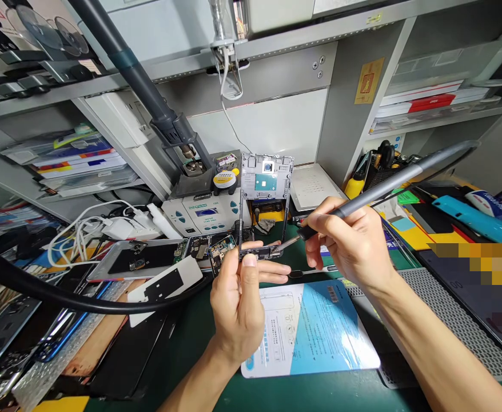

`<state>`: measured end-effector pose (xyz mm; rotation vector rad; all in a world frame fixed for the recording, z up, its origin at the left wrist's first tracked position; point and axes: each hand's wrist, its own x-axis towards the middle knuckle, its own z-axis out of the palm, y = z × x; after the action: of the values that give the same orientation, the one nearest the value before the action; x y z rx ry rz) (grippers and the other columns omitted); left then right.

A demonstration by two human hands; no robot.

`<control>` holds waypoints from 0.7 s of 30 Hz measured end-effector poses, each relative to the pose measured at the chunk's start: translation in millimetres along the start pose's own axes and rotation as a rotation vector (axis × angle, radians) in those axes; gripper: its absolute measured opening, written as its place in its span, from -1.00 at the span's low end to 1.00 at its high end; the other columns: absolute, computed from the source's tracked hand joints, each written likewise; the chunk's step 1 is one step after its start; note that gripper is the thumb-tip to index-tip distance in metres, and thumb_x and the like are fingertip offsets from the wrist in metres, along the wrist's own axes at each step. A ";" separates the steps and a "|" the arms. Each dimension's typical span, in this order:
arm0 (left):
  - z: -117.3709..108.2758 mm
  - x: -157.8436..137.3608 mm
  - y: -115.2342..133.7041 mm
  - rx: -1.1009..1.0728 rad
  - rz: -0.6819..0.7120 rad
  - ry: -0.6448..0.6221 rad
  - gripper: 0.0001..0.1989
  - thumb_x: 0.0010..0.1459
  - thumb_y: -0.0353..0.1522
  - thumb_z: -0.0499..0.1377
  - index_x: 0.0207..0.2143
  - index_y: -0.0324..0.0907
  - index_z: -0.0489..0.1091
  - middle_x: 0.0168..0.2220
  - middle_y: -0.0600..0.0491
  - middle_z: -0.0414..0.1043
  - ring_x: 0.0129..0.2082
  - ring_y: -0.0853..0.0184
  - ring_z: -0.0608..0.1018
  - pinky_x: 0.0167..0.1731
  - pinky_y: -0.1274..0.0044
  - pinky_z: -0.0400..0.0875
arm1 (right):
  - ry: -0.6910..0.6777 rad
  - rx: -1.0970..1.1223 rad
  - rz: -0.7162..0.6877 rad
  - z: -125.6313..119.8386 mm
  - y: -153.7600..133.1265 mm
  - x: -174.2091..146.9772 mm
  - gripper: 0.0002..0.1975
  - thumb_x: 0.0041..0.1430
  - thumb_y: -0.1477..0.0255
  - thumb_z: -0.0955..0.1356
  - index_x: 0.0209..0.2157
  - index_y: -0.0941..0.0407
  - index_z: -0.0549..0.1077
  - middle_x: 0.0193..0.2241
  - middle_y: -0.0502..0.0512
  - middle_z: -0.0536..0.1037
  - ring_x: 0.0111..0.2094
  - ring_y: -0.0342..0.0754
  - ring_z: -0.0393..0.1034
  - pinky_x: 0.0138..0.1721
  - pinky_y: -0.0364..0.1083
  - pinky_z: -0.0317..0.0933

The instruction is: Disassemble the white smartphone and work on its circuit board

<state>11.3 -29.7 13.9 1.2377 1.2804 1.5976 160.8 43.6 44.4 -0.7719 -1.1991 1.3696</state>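
Note:
My left hand (240, 292) grips the lower end of an open phone frame (267, 171), thumb on the near side and fingers behind. The frame stands upright, with a wide gap in its middle and a camera opening near the top. In my right hand (347, 243) is a soldering iron (379, 177), held like a pen with its cable running off the rear end. Its metal tip reaches the dark lower part of the frame beside my left fingers; whether it touches is too small to tell. Tweezers (311, 272) lie just below, partly behind my fingers.
A blue-and-white printed sheet (319, 332) lies on the green mat (285, 392). Behind is a soldering station (208, 213). A thick black hose (105, 303) crosses the left side over phone parts and a white panel (165, 286). A perforated metal plate (452, 320) lies right.

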 end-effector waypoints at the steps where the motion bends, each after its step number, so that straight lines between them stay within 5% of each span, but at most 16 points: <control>1: 0.2 -0.2 0.3 0.000 -0.001 0.010 -0.74 0.41 -0.22 -0.02 -0.07 -0.22 0.29 -0.42 -0.01 0.62 -0.43 0.21 0.68 -0.38 0.39 0.64 | 0.005 0.003 -0.002 -0.1 0.4 0.2 -0.86 0.04 0.44 0.41 -0.55 0.11 0.42 -0.75 -0.05 0.48 -0.81 -0.11 0.34 -0.83 -0.20 0.17; 8: 1.3 0.2 2.7 -0.013 -0.002 0.082 -0.71 0.37 -0.18 0.02 -0.08 -0.21 0.32 -0.45 0.00 0.62 -0.45 0.21 0.68 -0.38 0.39 0.62 | 0.005 0.027 -0.008 -7.7 -0.5 3.5 -0.85 0.02 0.41 0.41 -0.56 0.12 0.43 -0.76 -0.05 0.45 -0.80 -0.11 0.33 -0.81 -0.19 0.17; 12: -5.7 4.5 3.8 -0.026 0.033 0.155 -0.72 0.37 -0.19 0.02 -0.07 -0.21 0.30 -0.45 0.02 0.62 -0.45 0.23 0.68 -0.35 0.39 0.61 | 0.170 0.047 -0.100 -16.8 -5.8 8.6 -0.84 0.00 0.40 0.42 -0.57 0.11 0.41 -0.74 -0.10 0.40 -0.78 -0.15 0.29 -0.80 -0.19 0.12; 15: -12.7 9.0 3.6 -0.047 0.039 0.199 -0.72 0.38 -0.18 0.02 -0.04 -0.20 0.29 -0.45 0.05 0.61 -0.44 0.23 0.68 -0.33 0.39 0.60 | 0.243 -0.144 -0.090 -13.5 -10.6 21.9 -0.85 0.04 0.36 0.44 -0.47 0.13 0.44 -0.73 -0.10 0.38 -0.77 -0.18 0.24 -0.78 -0.21 0.09; 21: -17.9 11.0 5.8 -0.113 0.011 0.241 -0.71 0.39 -0.17 0.01 -0.04 -0.19 0.29 -0.45 0.06 0.61 -0.46 0.24 0.67 -0.34 0.38 0.58 | 0.142 -0.486 -0.043 20.0 -7.7 89.1 -0.79 0.24 0.33 0.32 -0.26 0.20 0.46 -0.40 0.14 0.56 -0.54 -0.08 0.50 -0.59 -0.13 0.37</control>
<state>-8.7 -25.6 21.3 1.0077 1.3093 1.8438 128.2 124.3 73.2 -1.1545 -1.4448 0.9753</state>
